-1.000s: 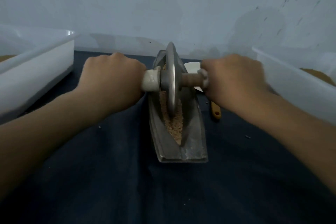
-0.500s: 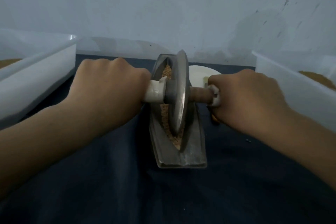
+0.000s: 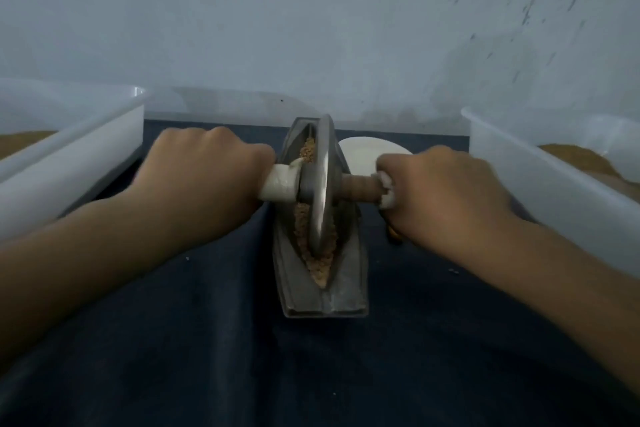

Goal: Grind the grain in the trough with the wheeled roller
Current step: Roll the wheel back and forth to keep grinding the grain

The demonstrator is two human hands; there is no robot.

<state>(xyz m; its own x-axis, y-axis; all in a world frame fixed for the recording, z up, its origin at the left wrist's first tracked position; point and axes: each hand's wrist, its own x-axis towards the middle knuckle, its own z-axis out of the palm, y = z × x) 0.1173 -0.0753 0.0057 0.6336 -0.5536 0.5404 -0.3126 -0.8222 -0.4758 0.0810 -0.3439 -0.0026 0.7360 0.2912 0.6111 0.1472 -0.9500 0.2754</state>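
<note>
A grey boat-shaped metal trough (image 3: 349, 291) lies lengthwise on a dark blue cloth, with tan grain (image 3: 320, 267) along its groove. The wheeled roller's metal disc (image 3: 322, 184) stands on edge in the groove, near the trough's middle. My left hand (image 3: 204, 173) grips the roller's left handle, whose white wrapping (image 3: 280, 185) shows beside my fist. My right hand (image 3: 446, 191) grips the right handle, with the bare brown axle (image 3: 360, 185) visible between disc and fist.
A translucent white plastic tub (image 3: 69, 156) stands at the left and another tub (image 3: 540, 163) at the right, both holding tan grain. A white round dish (image 3: 363, 149) sits behind the trough. A pale wall closes off the back.
The roller first came toward me along the groove, then went back toward the far part of the trough. Both hands moved with it and kept their grip.
</note>
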